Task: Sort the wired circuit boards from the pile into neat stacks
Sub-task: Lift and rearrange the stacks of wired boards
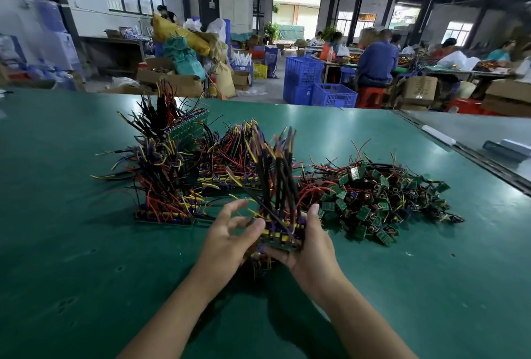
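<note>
A row of stacked wired circuit boards (280, 236) sits between my two hands just above the green table, its black, red and yellow wires standing upward. My right hand (311, 246) grips this stack from the right and underneath. My left hand (227, 239) presses its thumb against the stack's left end, the other fingers spread. A loose pile of small green boards (376, 200) with red and black wires lies to the right. Finished stacks (165, 186) with bristling wires stand to the left, and more stacked boards (230, 163) lie behind.
The green table mat (86, 258) stretches wide around the work. A metal rail (471, 154) crosses the table at the far right. Beyond the table's far edge are blue crates (319, 83), cardboard boxes, sacks, and several people seated at benches.
</note>
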A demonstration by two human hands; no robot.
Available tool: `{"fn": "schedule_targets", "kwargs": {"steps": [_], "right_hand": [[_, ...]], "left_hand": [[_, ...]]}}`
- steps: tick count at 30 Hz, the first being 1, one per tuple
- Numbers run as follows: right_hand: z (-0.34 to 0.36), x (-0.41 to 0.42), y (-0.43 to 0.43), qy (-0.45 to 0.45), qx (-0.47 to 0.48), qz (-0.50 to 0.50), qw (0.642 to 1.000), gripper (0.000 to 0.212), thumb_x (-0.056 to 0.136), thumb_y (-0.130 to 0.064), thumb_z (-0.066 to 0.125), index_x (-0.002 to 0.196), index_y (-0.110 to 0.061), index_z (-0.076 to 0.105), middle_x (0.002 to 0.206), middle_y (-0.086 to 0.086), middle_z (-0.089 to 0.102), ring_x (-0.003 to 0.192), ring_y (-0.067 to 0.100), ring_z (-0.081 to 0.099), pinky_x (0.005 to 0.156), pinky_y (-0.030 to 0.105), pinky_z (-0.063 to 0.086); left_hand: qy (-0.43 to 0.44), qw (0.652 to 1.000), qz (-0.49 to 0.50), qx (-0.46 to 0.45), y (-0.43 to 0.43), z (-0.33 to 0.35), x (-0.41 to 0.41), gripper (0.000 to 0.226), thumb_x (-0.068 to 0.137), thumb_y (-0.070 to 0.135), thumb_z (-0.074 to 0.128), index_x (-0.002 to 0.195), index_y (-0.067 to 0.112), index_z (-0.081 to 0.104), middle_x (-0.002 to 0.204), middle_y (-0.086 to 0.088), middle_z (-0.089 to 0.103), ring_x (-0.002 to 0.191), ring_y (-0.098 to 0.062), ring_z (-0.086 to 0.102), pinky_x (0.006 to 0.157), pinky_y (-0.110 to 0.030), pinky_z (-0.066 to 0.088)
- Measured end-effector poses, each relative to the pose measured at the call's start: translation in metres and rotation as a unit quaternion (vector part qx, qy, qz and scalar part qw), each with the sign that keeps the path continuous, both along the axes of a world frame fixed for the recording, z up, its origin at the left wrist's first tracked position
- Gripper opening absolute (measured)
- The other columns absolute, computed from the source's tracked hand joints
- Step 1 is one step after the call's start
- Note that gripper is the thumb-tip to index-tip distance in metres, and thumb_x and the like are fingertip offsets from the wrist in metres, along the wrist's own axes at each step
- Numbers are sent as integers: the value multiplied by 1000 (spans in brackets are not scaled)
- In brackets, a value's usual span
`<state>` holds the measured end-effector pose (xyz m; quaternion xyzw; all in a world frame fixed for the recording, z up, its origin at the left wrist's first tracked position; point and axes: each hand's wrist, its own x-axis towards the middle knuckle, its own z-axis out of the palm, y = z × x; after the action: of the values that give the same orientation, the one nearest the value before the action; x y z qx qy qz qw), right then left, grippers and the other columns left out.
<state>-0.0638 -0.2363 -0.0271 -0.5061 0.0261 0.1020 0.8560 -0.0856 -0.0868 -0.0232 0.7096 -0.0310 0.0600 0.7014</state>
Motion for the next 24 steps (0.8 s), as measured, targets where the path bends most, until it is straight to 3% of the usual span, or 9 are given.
{"fn": "schedule_targets", "kwargs": {"steps": [3, 6, 9, 11, 12, 14, 18, 22, 24], "right_hand": [[-6, -2, 2, -71, -107, 42, 991, 63, 88, -65, 29, 122, -22, 60, 112, 8, 72, 103, 27, 68, 75, 38, 57], [-12, -6, -1, -212, -356, 39, 909, 33, 102, -39, 35, 131, -37, 50, 117, -11, 66, 115, 12, 58, 89, 26, 46], [-17, -11, 0, -291, -523, 67, 798, 60, 87, -19, 41, 146, -26, 32, 135, -4, 51, 126, 12, 37, 100, 11, 27], [-14, -13, -1, -306, -535, 93, 782, 72, 80, -26, 41, 150, -24, 23, 144, -8, 40, 130, 4, 23, 99, 0, 13], [-13, -13, -3, -315, -539, 111, 773, 76, 79, -30, 43, 151, -26, 20, 149, -9, 34, 133, 1, 18, 103, 3, 11], [-10, -14, -9, -346, -575, 165, 723, 77, 78, -38, 49, 150, -32, 23, 156, -13, 23, 140, 0, 11, 115, 23, 14], [-9, -8, -13, -366, -677, 195, 609, 66, 84, -44, 65, 142, -43, 34, 157, -14, 13, 142, 12, 20, 113, 46, 20], [-10, -7, -9, -400, -722, 130, 549, 51, 84, -53, 65, 128, -42, 42, 145, -10, 24, 122, 21, 47, 99, 43, 33], [-9, -9, -9, -424, -700, 122, 562, 44, 80, -52, 66, 117, -38, 46, 140, -14, 31, 109, 22, 56, 90, 35, 39]], "left_hand": [[40, 994, 58, -89, 8, -4, 13, 28, 81, 19, 69, 101, 17, 50, 89, -15, 67, 53, -23, 64, 43, -29, 48], [39, 985, 127, -111, 20, -11, 22, 24, 86, 2, 66, 94, 13, 46, 78, -12, 65, 40, -22, 60, 36, -27, 47], [25, 980, 188, -62, 31, -19, 25, 28, 86, 7, 69, 102, 9, 46, 80, -12, 66, 39, -19, 60, 36, -25, 48], [30, 975, 215, -53, 36, -24, 27, 32, 86, 10, 70, 105, 10, 44, 84, -14, 66, 40, -21, 61, 39, -26, 49], [38, 973, 226, -41, 39, -27, 27, 33, 86, 13, 70, 105, 12, 43, 86, -14, 67, 42, -22, 63, 42, -28, 51], [51, 970, 236, -7, 42, -31, 27, 34, 87, 19, 71, 106, 15, 43, 87, -14, 69, 47, -24, 66, 49, -33, 53], [63, 967, 245, 40, 43, -35, 26, 39, 87, 26, 71, 109, 19, 39, 83, -13, 70, 49, -21, 67, 48, -31, 50], [103, 966, 236, 32, 42, -38, 29, 44, 86, 30, 72, 113, 22, 39, 82, -10, 70, 51, -19, 68, 57, -36, 55], [101, 965, 243, 14, 42, -38, 29, 40, 87, 28, 71, 112, 20, 41, 86, -10, 70, 51, -22, 68, 61, -41, 56]]}}
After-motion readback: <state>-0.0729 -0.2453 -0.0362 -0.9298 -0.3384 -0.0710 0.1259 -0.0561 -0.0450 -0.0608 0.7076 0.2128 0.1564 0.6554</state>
